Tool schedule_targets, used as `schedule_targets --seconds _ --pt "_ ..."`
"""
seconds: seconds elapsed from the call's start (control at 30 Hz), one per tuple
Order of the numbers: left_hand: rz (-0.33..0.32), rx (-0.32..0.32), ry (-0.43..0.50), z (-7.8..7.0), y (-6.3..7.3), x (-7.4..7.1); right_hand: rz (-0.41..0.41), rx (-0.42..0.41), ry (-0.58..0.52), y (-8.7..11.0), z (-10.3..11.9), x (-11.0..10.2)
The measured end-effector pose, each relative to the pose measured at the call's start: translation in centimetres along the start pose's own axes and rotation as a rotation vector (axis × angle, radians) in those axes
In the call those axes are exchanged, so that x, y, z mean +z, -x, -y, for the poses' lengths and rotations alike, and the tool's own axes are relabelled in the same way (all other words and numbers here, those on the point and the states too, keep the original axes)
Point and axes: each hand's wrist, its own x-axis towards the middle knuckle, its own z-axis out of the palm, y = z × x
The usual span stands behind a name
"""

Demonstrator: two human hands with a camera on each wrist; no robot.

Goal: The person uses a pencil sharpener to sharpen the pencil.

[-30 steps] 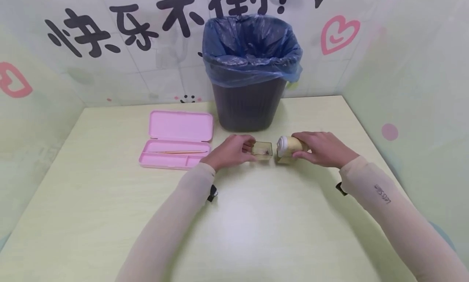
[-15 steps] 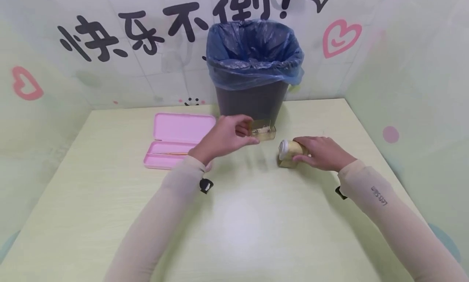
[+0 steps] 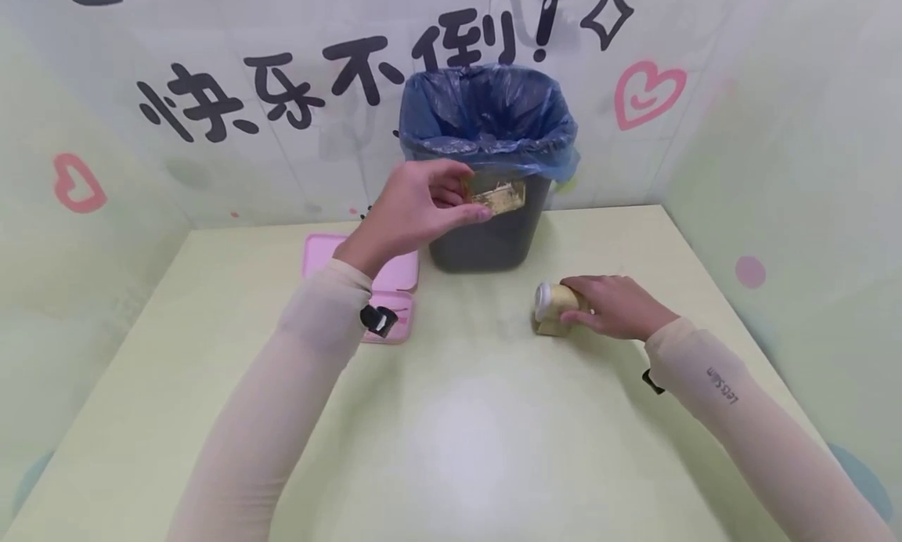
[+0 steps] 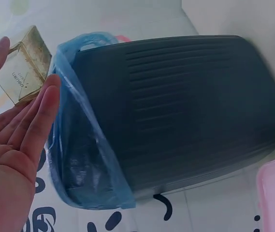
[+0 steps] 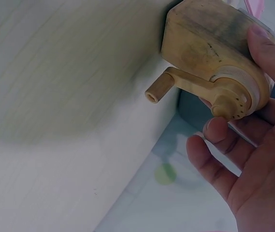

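My left hand [image 3: 412, 209] pinches a see-through yellowish shavings drawer [image 3: 502, 198] between thumb and fingers. In the head view it is raised in front of the trash can [image 3: 486, 240], just below the rim of its blue liner bag [image 3: 486, 157]. Pale shavings with dark bits show through the drawer's walls. Printed lettering marks the drawer [image 4: 23, 72] in the left wrist view. On the table at the right, my right hand [image 3: 620, 305] grips a yellow crank pencil sharpener [image 3: 560, 301]. Its crank handle [image 5: 190, 84] points toward the camera in the right wrist view.
A pink pencil case [image 3: 398, 274] lies open left of the trash can, partly hidden behind my left forearm. Walls with printed characters and hearts enclose the table [image 3: 451, 417] at the back and sides.
My left hand has lifted the drawer off the table, up toward the bin's rim, and the drawer has tilted. My right hand keeps its hold on the sharpener. The head view has shifted slightly upward.
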Motion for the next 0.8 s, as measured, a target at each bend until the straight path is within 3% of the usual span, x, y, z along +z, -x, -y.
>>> schedule_targets --seconds 0.23,0.47,0.8 --pt "-0.051 0.005 -0.009 -1.0 -1.9 -1.2 0.009 0.014 -0.019 0.2 0.1 0.4" --pt "-0.095 -0.02 -0.079 -1.4 -4.2 -2.9 0.004 0.019 -0.026 0.7 0.2 0.8" --pt "-0.135 -0.05 -0.408 -2.3 -7.8 -6.9 -0.013 -0.011 -0.008 0.4 0.9 -0.1"
